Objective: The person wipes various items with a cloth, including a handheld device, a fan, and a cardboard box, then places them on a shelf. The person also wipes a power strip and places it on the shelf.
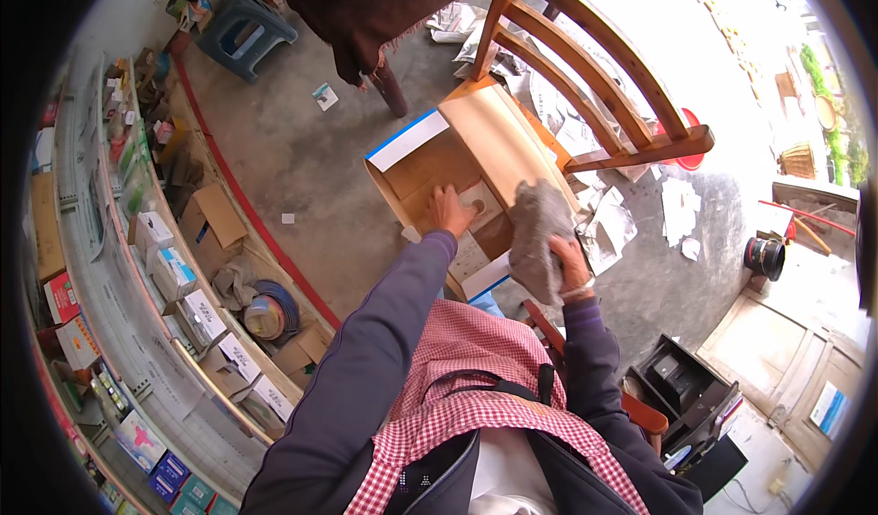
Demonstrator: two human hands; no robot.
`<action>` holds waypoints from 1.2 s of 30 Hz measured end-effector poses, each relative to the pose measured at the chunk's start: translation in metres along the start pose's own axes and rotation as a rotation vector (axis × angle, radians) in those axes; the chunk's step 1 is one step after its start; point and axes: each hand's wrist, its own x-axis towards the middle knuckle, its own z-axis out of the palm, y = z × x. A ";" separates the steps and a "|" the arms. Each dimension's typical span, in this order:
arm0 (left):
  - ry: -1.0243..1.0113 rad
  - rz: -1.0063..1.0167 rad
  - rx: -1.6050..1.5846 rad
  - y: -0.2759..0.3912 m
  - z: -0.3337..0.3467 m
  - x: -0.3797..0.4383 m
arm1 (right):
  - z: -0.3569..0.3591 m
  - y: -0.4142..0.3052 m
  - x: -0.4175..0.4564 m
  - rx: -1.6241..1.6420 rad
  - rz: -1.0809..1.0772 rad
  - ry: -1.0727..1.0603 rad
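Note:
In front of me an open cardboard box [411, 184] with blue-edged white flaps rests on or against the seat of a wooden chair [590, 62]. My left hand [449, 212] reaches inside it, fingers apart. The thumb is close to a smaller pale carton [479, 199] with a round hole; whether they touch is hard to tell. A grey cloth [542, 240], slightly blurred, is gripped in my right hand [571, 262] by its right side. It covers part of the box's right edge.
Shelves [116, 240] with many small boxes line the left. A blue plastic stool [243, 35] stands at upper left, near a cloth-covered table [309, 7]. Crumpled paper sheets [607, 240] lie on the floor behind the chair. A black organizer [679, 384] sits at lower right.

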 end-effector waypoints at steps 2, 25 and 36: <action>-0.097 0.020 0.072 0.009 -0.008 0.001 | 0.030 0.000 0.015 -0.021 -0.078 -0.050; -0.039 0.290 -0.663 -0.003 -0.087 -0.036 | 0.061 -0.011 0.047 -0.666 -0.589 0.186; 0.010 0.686 -0.239 0.021 -0.105 -0.044 | 0.125 -0.007 0.056 -0.696 -0.553 -0.078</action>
